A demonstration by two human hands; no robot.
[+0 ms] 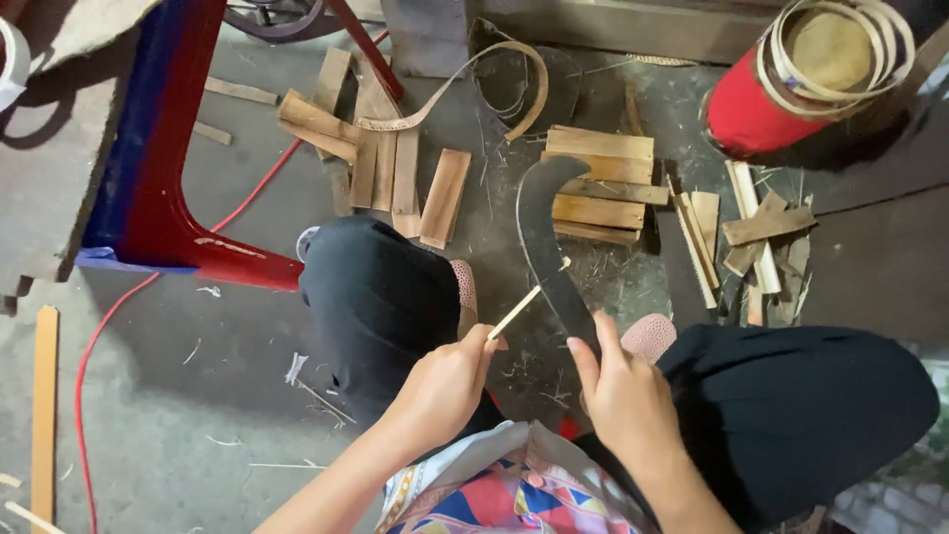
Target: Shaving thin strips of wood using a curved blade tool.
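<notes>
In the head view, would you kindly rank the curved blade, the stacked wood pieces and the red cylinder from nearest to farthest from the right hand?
1. Curved blade: held by the right hand, rising just ahead.
2. Stacked wood pieces: behind the blade, on the floor.
3. Red cylinder: far upper right.

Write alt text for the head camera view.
Seen from above, a seated person's left hand holds a thin bamboo stick against a dark curved blade gripped by the right hand. Split wood pieces litter the concrete floor.
</notes>
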